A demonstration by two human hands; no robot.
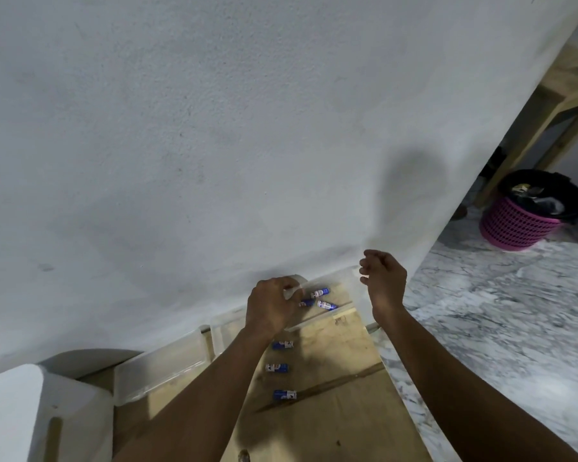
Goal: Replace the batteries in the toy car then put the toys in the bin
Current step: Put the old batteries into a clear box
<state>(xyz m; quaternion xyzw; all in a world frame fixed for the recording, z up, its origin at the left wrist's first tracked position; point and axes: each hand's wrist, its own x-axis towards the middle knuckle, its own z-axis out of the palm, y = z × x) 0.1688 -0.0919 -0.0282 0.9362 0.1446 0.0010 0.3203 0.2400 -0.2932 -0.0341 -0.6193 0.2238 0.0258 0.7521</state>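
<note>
While left hand (274,305) covers clear bin (318,320), grip unclear, right hand (385,282) slack, empty, pink basket (514,228) beyond.

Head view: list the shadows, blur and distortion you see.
Head view: a soft round shadow falls on the wall; wide-angle distortion leans the wall's right edge and tilts the table; labels on the batteries are too soft to read; light is dim and even, without glare.
</note>
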